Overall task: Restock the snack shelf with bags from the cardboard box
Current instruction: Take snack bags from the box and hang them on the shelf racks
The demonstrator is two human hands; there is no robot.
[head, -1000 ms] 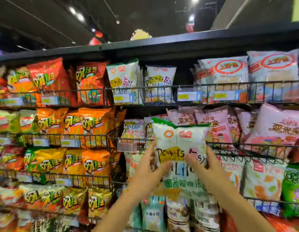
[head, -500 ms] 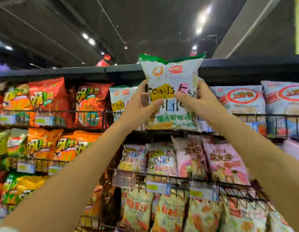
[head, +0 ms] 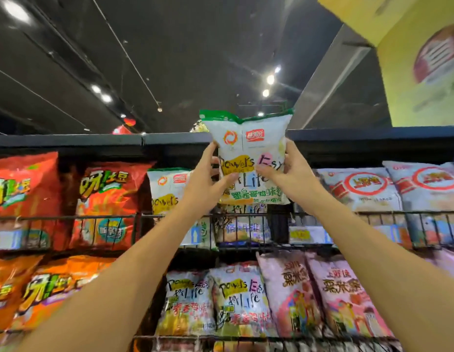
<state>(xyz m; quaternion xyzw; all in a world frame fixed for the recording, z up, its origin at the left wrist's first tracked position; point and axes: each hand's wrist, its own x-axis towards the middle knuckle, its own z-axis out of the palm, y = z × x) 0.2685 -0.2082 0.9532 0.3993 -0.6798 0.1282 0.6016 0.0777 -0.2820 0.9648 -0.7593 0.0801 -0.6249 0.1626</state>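
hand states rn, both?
Left hand: holding the bag, left edge.
Right hand: holding the same bag, right edge.

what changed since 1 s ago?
The bag went up from the middle shelf row to the top basket; the view tilted up with it. Unchanged: left hand and right hand grip its sides, nothing released, shelf stock untouched.

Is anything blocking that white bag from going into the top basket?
Partly. The white bag, held in the left hand and right hand, hangs with its bottom above the wire rail, so that is not blocking. But its top overlaps the black top board, so it probably has to dip lower to slip under.
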